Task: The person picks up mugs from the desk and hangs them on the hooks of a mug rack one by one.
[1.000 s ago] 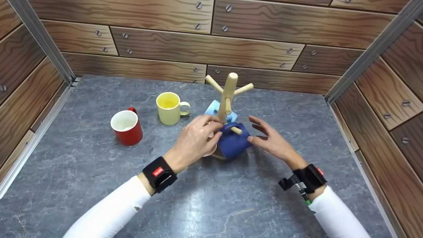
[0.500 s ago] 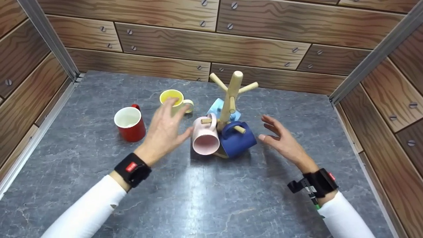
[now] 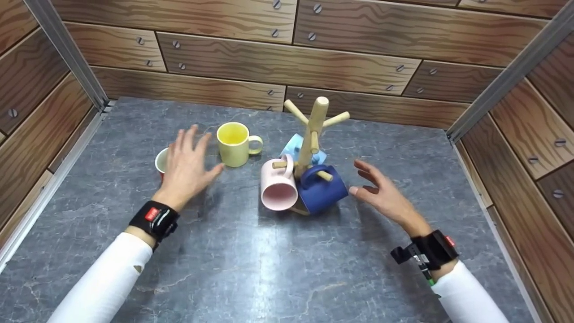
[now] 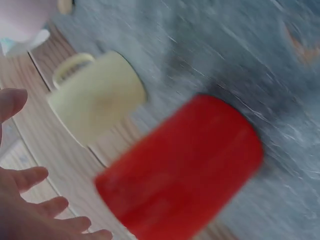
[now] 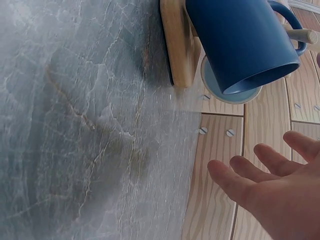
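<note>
One grey tabletop [image 3: 224,278]: we count five mugs [image 3: 234,153], three on one wooden rack [image 3: 317,115]; one left hand [image 3: 183,170], one right hand [image 3: 386,195], both loose-fingered, ungripping.

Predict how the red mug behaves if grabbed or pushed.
With its straight, even sides, the red mug looks stiff, likely ceramic, and might chip if knocked. Its smooth wall could prove slippery. Standing upright on a broad base, it would probably slide rather than tip under a low push.
</note>
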A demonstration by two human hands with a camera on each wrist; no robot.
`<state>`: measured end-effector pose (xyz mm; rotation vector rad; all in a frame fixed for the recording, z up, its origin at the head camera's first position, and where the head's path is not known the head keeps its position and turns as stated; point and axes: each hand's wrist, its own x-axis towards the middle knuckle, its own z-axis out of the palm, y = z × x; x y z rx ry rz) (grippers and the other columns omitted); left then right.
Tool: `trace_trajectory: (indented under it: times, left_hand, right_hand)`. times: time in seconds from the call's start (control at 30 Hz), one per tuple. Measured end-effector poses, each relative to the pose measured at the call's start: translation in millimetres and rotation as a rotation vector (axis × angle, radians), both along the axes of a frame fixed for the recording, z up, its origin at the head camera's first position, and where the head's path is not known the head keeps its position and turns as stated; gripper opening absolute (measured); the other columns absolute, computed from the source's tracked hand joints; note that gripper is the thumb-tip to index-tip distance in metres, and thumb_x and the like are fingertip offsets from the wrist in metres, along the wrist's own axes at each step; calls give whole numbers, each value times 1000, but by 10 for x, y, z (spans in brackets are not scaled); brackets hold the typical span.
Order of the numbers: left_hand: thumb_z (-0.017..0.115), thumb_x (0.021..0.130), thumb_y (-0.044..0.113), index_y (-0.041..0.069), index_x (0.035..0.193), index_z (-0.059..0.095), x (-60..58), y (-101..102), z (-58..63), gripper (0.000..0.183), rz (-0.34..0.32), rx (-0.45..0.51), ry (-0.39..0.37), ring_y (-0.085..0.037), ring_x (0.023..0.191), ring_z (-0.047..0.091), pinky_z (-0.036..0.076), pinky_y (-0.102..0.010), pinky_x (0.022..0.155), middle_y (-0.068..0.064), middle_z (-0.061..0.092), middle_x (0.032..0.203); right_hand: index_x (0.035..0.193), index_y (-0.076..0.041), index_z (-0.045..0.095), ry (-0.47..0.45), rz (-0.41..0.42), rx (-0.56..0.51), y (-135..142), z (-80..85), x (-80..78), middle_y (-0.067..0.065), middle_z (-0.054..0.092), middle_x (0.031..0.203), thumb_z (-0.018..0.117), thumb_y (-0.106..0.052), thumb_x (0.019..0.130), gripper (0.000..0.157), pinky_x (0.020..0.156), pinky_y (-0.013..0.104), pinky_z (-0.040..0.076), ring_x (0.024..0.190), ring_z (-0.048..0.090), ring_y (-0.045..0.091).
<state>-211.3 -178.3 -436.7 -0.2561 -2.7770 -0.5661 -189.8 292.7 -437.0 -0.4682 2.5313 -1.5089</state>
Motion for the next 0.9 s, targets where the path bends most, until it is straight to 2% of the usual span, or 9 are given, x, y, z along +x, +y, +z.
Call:
trace_trajectory:
  times: [0.2,0.33,0.53,0.6,0.67,0.8,0.9]
  left_hand:
    - [79,87,50,1,157,37,-81,-207,-17,95,128,5,-131,-57,151,12,11,-78,115,-30,17,165]
    - [78,85,55,0,159,31,-104,-327,-48,104,176,11,-206,-60,150,4,8,-82,112,-33,10,165]
    - [77,85,55,-4,159,25,-94,-441,-104,108,215,62,-294,-62,149,2,23,-88,100,-35,5,165]
    - [77,86,53,-6,158,24,-85,-456,-116,107,218,89,-310,-62,148,6,29,-86,99,-36,6,163]
    - [77,86,51,-9,155,27,-80,-463,-122,104,218,100,-315,-62,145,18,35,-82,99,-38,16,159]
    - [77,87,46,-14,148,32,-75,-459,-108,97,218,94,-322,-61,126,43,43,-76,95,-41,36,142]
    - [77,88,43,-15,146,33,-80,-456,-93,93,217,84,-337,-62,115,51,47,-73,92,-40,42,133]
  right_hand:
    - [163,-11,29,-39,18,25,-38,14,28,10,27,168,70,-33,100,78,122,59,25,154,24,35]
    - [164,-13,28,-57,17,41,-35,14,43,8,25,169,69,-35,100,79,122,59,25,155,23,34]
    - [164,-15,28,-65,9,53,-39,-1,50,7,25,169,70,-36,100,79,121,59,26,154,24,33]
    - [163,-13,29,-55,9,52,-43,-15,43,9,27,169,70,-37,100,79,121,59,27,154,25,34]
    - [163,-12,30,-46,8,51,-47,-30,36,10,27,168,70,-37,100,79,121,59,27,154,26,35]
    - [162,-10,31,-34,7,49,-54,-49,25,11,29,168,69,-35,100,77,121,58,27,153,27,36]
    - [162,-9,31,-30,10,44,-59,-52,24,12,29,167,69,-33,101,76,121,58,27,153,27,36]
